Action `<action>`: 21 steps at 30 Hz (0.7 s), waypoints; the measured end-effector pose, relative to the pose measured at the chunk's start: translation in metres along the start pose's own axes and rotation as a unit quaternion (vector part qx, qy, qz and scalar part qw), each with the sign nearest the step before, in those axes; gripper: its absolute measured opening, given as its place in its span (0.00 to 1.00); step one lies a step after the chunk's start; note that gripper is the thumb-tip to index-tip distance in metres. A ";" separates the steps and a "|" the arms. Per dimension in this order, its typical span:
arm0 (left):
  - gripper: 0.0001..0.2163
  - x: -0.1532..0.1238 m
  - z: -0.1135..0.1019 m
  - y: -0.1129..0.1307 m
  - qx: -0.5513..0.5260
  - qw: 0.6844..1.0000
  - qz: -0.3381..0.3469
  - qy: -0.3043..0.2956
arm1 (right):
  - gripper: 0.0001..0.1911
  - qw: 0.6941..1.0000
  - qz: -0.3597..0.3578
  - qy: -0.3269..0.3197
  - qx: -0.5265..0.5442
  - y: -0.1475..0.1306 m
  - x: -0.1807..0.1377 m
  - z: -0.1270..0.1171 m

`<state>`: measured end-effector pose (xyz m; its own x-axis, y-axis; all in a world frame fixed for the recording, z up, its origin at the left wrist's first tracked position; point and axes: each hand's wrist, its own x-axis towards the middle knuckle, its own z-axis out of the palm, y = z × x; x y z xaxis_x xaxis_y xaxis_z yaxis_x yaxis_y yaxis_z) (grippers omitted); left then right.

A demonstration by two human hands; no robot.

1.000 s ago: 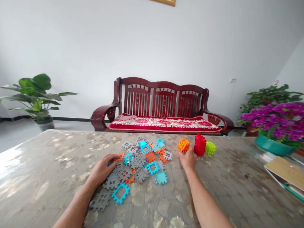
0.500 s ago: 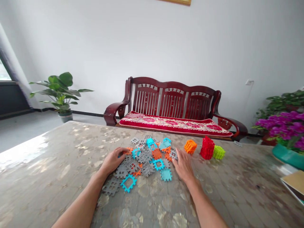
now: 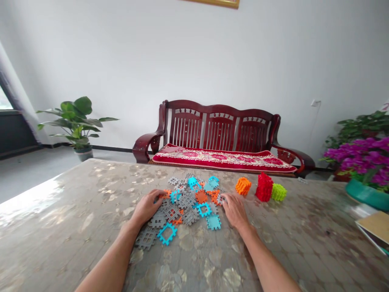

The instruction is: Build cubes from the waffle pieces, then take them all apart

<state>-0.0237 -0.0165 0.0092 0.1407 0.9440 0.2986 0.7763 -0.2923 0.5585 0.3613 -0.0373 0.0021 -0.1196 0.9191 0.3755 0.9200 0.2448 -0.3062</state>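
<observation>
A loose pile of flat toothed plastic tiles (image 3: 187,200), grey, blue and orange, lies in the middle of the table (image 3: 75,227). My left hand (image 3: 148,207) rests on the pile's left edge, fingers curled over an orange and a grey tile. My right hand (image 3: 234,209) lies at the pile's right edge, its fingertips closed on a small grey tile (image 3: 223,199). Beyond it stand three built cubes: orange (image 3: 243,186), red (image 3: 264,187) and yellow-green (image 3: 278,192).
A dark wooden bench (image 3: 219,138) with a red cushion stands behind the table. A leafy potted plant (image 3: 75,121) is on the floor at left. Purple flowers in a teal bowl (image 3: 366,170) and a brown book (image 3: 375,227) sit at the table's right.
My right hand has left the red cube and drawn back left to the pile's right edge, fingers closing on a grey tile. My left hand stays on the pile. The view shifted.
</observation>
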 end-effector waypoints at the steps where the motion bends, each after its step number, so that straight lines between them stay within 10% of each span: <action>1: 0.16 0.000 0.000 0.000 0.005 1.000 0.000 -0.002 | 0.18 1.000 -0.003 0.002 0.013 0.000 0.000 -0.001; 21: 0.22 0.004 0.004 0.022 0.131 0.991 -0.015 -0.033 | 0.21 0.996 0.006 0.012 0.091 0.001 0.000 -0.010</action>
<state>-0.0036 -0.0183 0.0191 0.1483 0.9622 0.2285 0.9122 -0.2223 0.3442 0.3664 -0.0404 0.0103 -0.0975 0.9153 0.3908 0.8383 0.2872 -0.4634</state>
